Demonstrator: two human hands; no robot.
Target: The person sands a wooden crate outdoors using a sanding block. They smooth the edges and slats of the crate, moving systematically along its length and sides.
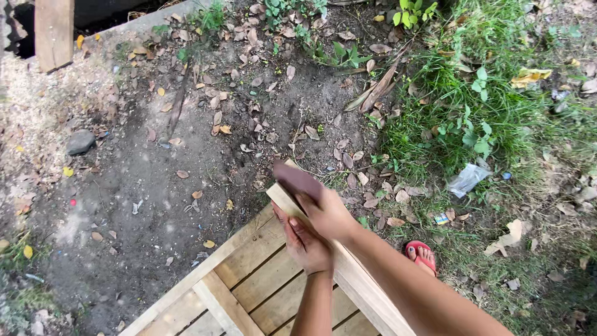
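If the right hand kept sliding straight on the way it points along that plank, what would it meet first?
The right hand points up-left along the wooden plank, pressing a dark sanding piece. Past the plank's end it would likely meet only bare soil with dry leaves; depth is unclear.

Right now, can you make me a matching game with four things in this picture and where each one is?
Things:
1. grey stone
2. sandpaper
3. red sandal
4. plastic wrapper

Places:
A. in the grass on the right side
B. on the bare dirt at the left
C. on a foot beside the wooden frame
D. on the end of the wooden plank, under the right hand

Pairs: 1-B, 2-D, 3-C, 4-A
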